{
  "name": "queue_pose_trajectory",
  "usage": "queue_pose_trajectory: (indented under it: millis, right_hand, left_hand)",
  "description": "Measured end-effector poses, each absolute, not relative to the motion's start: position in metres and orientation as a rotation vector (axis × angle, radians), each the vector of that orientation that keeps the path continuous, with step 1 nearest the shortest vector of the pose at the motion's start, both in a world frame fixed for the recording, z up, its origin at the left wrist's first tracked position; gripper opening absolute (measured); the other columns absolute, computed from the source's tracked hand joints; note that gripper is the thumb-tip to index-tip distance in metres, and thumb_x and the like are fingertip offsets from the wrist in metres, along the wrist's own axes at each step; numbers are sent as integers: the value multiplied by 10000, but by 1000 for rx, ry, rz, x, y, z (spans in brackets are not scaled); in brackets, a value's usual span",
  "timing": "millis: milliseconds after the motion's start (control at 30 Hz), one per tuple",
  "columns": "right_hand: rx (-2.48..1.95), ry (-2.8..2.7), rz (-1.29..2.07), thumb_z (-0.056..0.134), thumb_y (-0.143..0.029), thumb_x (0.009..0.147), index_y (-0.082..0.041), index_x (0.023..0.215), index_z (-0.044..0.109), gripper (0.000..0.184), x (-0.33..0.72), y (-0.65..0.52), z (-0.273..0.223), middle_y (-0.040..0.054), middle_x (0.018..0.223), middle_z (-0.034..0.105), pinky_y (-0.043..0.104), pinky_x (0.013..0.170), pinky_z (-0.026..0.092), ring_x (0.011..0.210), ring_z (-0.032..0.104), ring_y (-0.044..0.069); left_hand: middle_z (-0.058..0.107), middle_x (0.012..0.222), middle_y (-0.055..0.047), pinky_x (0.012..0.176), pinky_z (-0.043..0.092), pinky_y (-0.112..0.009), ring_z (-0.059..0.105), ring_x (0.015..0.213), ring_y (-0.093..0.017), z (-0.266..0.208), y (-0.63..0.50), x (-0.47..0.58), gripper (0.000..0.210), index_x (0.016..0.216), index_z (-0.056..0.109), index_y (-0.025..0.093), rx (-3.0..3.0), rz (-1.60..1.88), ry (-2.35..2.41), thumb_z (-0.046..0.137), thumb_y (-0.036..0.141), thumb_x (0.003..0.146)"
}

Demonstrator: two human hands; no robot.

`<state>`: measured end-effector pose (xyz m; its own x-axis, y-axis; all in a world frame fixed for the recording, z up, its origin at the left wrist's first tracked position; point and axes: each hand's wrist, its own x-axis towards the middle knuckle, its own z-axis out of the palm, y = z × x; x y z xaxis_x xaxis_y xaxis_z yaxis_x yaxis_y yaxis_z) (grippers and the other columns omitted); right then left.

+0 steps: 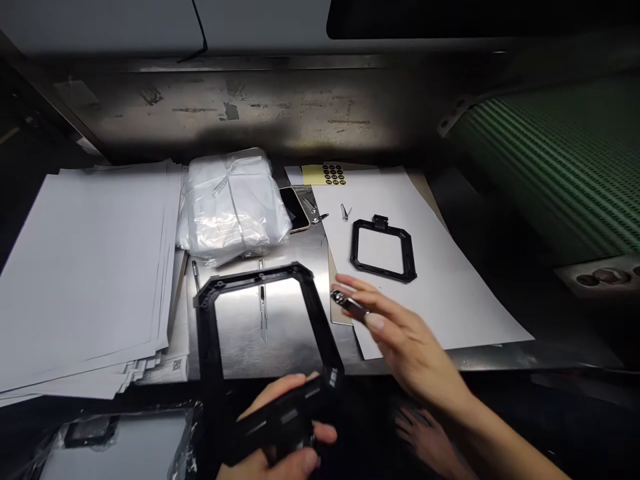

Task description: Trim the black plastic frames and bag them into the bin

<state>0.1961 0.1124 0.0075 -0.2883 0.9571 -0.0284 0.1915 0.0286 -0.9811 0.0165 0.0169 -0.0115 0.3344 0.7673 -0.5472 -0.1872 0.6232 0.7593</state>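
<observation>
My left hand [295, 461] grips a black plastic frame [320, 327] by its near end, fingers wrapped around a thicker part there. The frame is tilted up at the table's front edge, with a large opening through its middle. My right hand [413, 343] pinches a nail clipper [353, 306] between thumb and fingers, to the right of the frame and apart from it. A second black frame [410, 257] with a small tab lies on white paper [450, 300] further back. Beside it stands another small nail clipper [345, 213] with its lever raised.
A thick paper stack [95, 267] covers the left side. Behind are a plastic-wrapped bundle [235, 200], a phone [296, 210], metal clippers [320, 218] and a sticker sheet [313, 175]. A craft knife [263, 307] lies on the metal table. A bagged item [125, 447] sits lower left.
</observation>
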Motion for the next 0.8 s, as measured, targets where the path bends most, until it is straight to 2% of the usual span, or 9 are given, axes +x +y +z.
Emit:
queue_pose_trajectory:
  millis: [100, 167, 233, 367, 467, 567, 667, 733, 800]
  right_hand:
    - [-1077, -1366, 1646, 406, -367, 801, -174, 951, 494, 259, 183, 110, -22, 89, 948, 562, 368, 760, 427, 882, 533, 187]
    - [-988, -1359, 1581, 399, -406, 787, -160, 933, 482, 298, 178, 116, -27, 21, 690, 535, 312, 620, 447, 643, 528, 141]
    - [-891, -1527, 1465, 409, -387, 771, -155, 888, 495, 274, 182, 129, -17, -13, 633, 470, 264, 547, 420, 559, 467, 109]
    - [-657, -2267, 1407, 444, -192, 718, -130, 829, 560, 171, 201, 158, 25, 10, 735, 502, 227, 590, 393, 629, 453, 95]
    - [-599, -2739, 1312, 505, -121, 675, -138, 880, 600, 227, 203, 165, 46, -4, 719, 520, 197, 547, 375, 592, 441, 84]
    - [-604, -2883, 1272, 554, -150, 677, -185, 948, 601, 278, 198, 160, 52, 23, 871, 550, 216, 618, 409, 696, 496, 108]
    - [-672, -2678, 1153, 558, -151, 681, -186, 925, 590, 249, 197, 151, 52, 64, 1162, 438, 295, 839, 366, 1026, 422, 175]
    - [-804, -2449, 970, 514, -152, 712, -150, 920, 563, 213, 197, 142, 53, 89, 1114, 457, 303, 836, 369, 1017, 421, 173]
    - [-926, -2304, 745, 463, -167, 747, -106, 915, 541, 196, 196, 130, 53, 74, 855, 532, 268, 682, 420, 793, 491, 145]
  left_hand:
    - [464, 1227, -74, 741, 464, -353, 560, 924, -241, -36, 21, 42, 515, 1132, 391, 306, 819, 971, 1128, 610, 310, 666]
    - [300, 1330, -82, 747, 453, -369, 502, 994, -271, -51, 26, 53, 634, 1173, 356, 306, 977, 1034, 1115, 648, 342, 611]
    - [288, 1318, -113, 717, 445, -359, 488, 987, -271, -58, 35, 52, 764, 1216, 313, 278, 1013, 982, 1096, 686, 361, 554]
    - [569, 987, -168, 551, 434, -314, 596, 721, -224, -41, 68, 19, 518, 1099, 454, 141, 561, 706, 937, 437, 496, 723]
    - [634, 789, -165, 587, 424, -341, 625, 658, -261, -12, 87, -2, 692, 940, 570, 80, 445, 600, 712, 225, 635, 712]
    - [484, 465, 27, 534, 387, -272, 435, 349, -72, 9, 87, -3, 418, 885, 591, 110, 524, 563, 778, 356, 443, 792]
    - [253, 440, 98, 484, 326, -219, 179, 354, -33, 18, 73, 7, 260, 856, 606, 127, 469, 757, 973, 396, 275, 820]
    - [249, 452, 87, 485, 324, -226, 182, 371, -44, 21, 61, 12, 310, 868, 613, 138, 359, 897, 986, 350, 300, 834]
    - [253, 446, 83, 474, 327, -230, 186, 360, -43, 22, 50, 15, 339, 885, 622, 148, 239, 962, 934, 334, 319, 834]
